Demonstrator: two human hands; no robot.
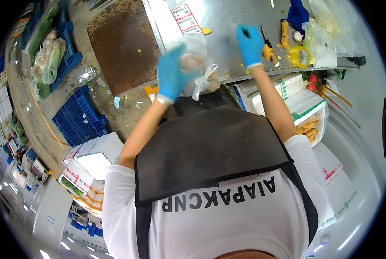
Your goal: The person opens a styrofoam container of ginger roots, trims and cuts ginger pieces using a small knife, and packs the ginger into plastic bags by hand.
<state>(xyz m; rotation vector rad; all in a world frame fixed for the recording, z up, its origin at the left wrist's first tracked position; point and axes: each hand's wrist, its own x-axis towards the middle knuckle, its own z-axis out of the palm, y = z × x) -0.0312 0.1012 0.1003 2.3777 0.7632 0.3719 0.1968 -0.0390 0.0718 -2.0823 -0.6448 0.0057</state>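
Note:
My left hand point(170, 74), in a blue glove and blurred by motion, is at the left side of a clear plastic bag point(208, 82). The bag has a tied top and holds rounded, pale brown items. It sits at the table's near edge, against my apron. My right hand point(250, 45), also gloved in blue, is over the metal table point(223, 47) with its fingers curled closed; whatever may be inside them is hidden. Right of it lie a knife point(266, 38), a piece of ginger point(267, 52) and a roll of yellow tape point(301, 57). Printed labels point(185, 19) lie beyond the bag.
A long root piece point(285, 34), a garlic bulb point(298, 36), a blue cloth point(297, 17) and plastic bags point(324, 39) are at the table's right. A box of ginger point(307, 129) stands below. Blue crates point(78, 118) and foam boxes point(99, 153) are at left.

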